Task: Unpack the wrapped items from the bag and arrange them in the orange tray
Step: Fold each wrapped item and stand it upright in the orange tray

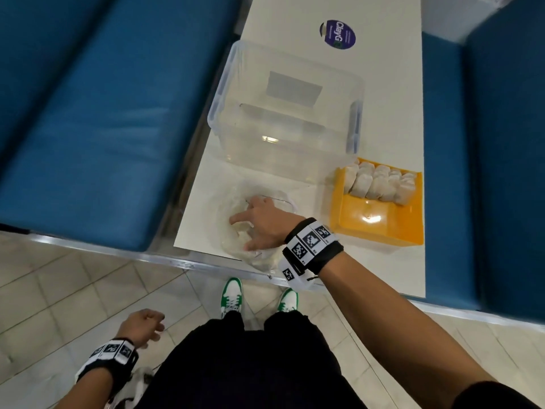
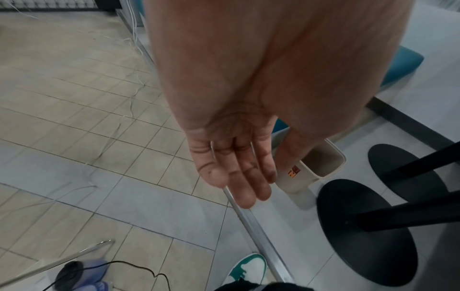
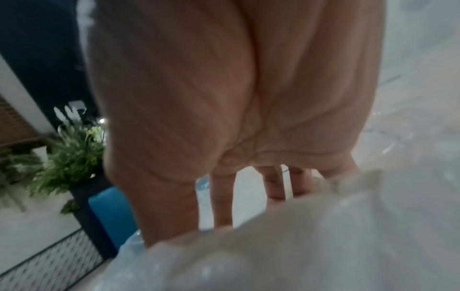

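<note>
A clear plastic bag (image 1: 262, 259) lies near the front edge of the white table (image 1: 383, 267). Pale wrapped items show dimly through it. My right hand (image 1: 244, 231) reaches into the bag with its fingers spread and fairly straight. In the right wrist view the fingers (image 3: 273, 185) go down behind the bag's film (image 3: 298, 246), which hides their tips. The orange tray (image 1: 380, 228) stands to the right of the bag, with several wrapped items (image 1: 377, 184) in a row along its far end. My left hand (image 1: 147, 323) hangs beside my leg, relaxed (image 2: 239, 177) and holding nothing.
A large clear plastic box (image 1: 283, 113) stands behind the bag and the tray. Blue benches run along the left (image 1: 88, 128) and right (image 1: 501, 172) of the table. Under the table are a white bin (image 2: 321, 163) and black round bases (image 2: 368, 226).
</note>
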Tool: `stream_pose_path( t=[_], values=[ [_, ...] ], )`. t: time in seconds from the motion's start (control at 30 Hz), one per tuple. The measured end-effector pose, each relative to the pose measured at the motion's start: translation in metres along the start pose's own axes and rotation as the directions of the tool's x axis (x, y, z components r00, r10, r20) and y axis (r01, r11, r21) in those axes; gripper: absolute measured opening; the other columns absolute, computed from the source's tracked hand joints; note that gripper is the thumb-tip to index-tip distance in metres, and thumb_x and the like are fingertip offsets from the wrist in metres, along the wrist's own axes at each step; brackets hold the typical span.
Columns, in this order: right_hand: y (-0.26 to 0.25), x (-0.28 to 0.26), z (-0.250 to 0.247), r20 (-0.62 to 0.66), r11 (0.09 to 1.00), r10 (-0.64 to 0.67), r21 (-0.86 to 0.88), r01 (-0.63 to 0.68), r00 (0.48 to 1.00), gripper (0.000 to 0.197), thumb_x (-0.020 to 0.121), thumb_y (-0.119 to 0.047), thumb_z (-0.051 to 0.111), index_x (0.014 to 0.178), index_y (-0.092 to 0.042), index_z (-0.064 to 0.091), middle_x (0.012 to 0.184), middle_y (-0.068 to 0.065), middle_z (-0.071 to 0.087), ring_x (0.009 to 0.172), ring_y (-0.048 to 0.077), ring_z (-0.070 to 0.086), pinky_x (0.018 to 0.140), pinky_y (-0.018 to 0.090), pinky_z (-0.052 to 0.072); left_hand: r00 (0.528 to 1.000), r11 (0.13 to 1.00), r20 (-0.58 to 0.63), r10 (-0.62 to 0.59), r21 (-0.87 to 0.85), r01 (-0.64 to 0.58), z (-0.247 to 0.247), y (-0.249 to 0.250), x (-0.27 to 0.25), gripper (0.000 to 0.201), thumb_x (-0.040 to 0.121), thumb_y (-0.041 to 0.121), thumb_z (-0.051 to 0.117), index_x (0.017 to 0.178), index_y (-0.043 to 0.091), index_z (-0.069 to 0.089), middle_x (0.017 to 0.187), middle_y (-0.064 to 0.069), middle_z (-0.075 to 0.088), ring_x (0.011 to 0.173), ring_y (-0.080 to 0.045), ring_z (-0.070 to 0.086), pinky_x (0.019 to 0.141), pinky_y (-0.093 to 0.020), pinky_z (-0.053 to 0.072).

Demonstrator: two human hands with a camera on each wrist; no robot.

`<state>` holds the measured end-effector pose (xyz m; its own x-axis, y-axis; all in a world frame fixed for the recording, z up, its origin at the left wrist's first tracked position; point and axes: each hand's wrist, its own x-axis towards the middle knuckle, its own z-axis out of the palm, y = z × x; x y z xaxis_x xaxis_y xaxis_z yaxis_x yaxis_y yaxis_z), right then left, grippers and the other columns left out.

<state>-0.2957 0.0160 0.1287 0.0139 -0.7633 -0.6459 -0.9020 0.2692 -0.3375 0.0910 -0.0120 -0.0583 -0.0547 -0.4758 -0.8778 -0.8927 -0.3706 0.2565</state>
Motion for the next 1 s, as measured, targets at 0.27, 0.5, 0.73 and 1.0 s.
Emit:
stream_pose_path(
  t=[0.27,0.5,0.73,1.0],
  values=[
    [-0.002,0.001,0.025,-0.170,0.997,0.049,0.068,-0.038,0.984,0.041,0.082,-0.032,0.081,0.120,-0.032,0.065,0.120,0.004,0.044,0.121,0.031,0.040,0.098,0.050,0.045,1.000,1.000,-0.014,0.014,-0.014,-0.015,-0.008,0.008,0.016,0.012,0.101,0.018,0.063,0.098,0.009,0.071,0.087,-0.010,0.078,0.069,-0.030,0.071,0.059,-0.029,0.047],
    [0.015,-0.007,0.007,-0.243,0.938,0.060,0.346,0.028,0.968,0.028,0.078,-0.023,0.086,0.101,-0.015,0.073,0.096,0.002,0.064,0.086,0.018,0.058,0.073,0.027,0.042,1.000,0.999,-0.004,-0.009,-0.043,0.009,-0.002,-0.004,0.018,0.013,0.102,0.016,0.061,0.100,0.008,0.072,0.088,-0.013,0.078,0.068,-0.030,0.070,0.058,-0.028,0.044],
    [0.023,-0.020,-0.014,-0.341,0.811,0.238,0.585,0.007,0.910,0.023,0.088,-0.027,0.080,0.103,-0.015,0.068,0.100,0.003,0.067,0.075,0.015,0.064,0.067,0.027,0.055,1.000,0.999,0.012,-0.024,-0.047,0.024,0.003,-0.014,0.015,0.014,0.102,0.016,0.060,0.101,0.009,0.072,0.090,-0.012,0.078,0.071,-0.030,0.070,0.061,-0.030,0.046],
    [0.014,-0.011,0.000,-0.240,0.974,0.068,0.226,-0.013,0.968,0.042,0.091,-0.003,0.057,0.123,-0.029,0.065,0.111,0.006,0.041,0.100,0.024,0.045,0.093,0.035,0.043,0.999,0.999,0.026,-0.028,-0.026,0.028,0.001,-0.013,0.014,0.014,0.102,0.014,0.058,0.103,0.009,0.071,0.093,-0.013,0.077,0.073,-0.031,0.070,0.061,-0.029,0.045]
  ],
)
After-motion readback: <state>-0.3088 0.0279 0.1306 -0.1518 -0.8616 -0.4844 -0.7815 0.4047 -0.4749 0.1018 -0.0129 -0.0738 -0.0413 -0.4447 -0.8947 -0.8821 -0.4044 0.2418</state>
